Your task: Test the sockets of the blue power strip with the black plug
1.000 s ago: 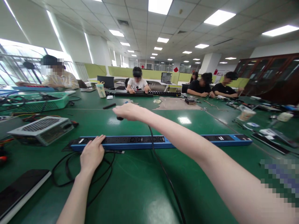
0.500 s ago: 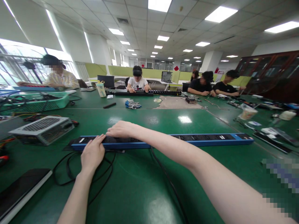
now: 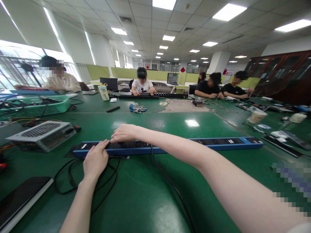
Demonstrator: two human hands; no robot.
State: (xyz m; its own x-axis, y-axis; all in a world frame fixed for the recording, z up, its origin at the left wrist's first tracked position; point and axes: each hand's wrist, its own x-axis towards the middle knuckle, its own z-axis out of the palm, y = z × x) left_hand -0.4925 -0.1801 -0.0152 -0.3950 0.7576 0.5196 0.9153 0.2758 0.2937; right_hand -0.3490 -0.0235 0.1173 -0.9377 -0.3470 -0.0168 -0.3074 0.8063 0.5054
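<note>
A green plastic basket (image 3: 52, 106) at the far left of the green table (image 3: 136, 200) holds a tangle of dark cables, with a grey vented metal box (image 3: 41, 136) nearer. The long blue power strip (image 3: 206, 144) lies crosswise in front of the person. The left hand (image 3: 95, 159) reaches forward, palm down, its fingers spread loosely and the tips resting on the strip's left end, gripping nothing. The right hand (image 3: 125, 133) comes across from the right on an outstretched arm, knuckles up, fingers bent down onto the sockets just beside the left fingertips; whether they pinch anything cannot be told. A black cable (image 3: 170, 183) runs from under that forearm toward the viewer.
</note>
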